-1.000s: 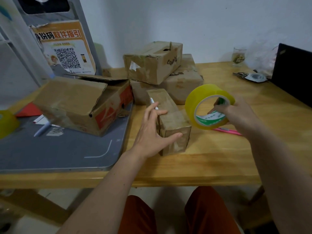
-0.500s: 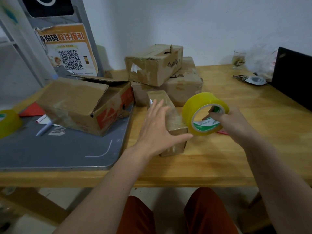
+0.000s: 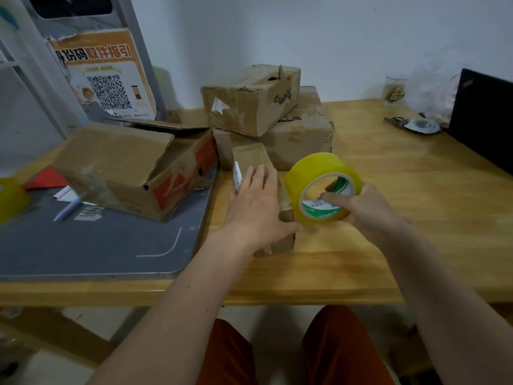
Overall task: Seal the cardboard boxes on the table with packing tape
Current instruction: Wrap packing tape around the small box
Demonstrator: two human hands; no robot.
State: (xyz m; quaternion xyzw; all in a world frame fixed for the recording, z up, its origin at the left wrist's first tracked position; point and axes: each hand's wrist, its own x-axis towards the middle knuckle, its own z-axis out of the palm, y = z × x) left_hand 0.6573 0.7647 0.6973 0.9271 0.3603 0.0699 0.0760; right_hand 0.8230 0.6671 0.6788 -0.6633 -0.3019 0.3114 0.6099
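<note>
Pressing flat on top of the small box (image 3: 251, 159) near the table's (image 3: 388, 245) front edge, the left hand (image 3: 256, 207) keeps its fingers straight, while the right hand (image 3: 366, 209) grips the yellow tape roll (image 3: 319, 173) touching the box's right side.

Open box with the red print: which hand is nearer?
Left. The left hand lies flat on the small box just right of the open box; the right hand grips the tape roll farther right.

View: single head camera | Position: above the near edge of the table (image 3: 416, 190) | Facing: forward and down, toward the wall | Range: close, arm's reach
</note>
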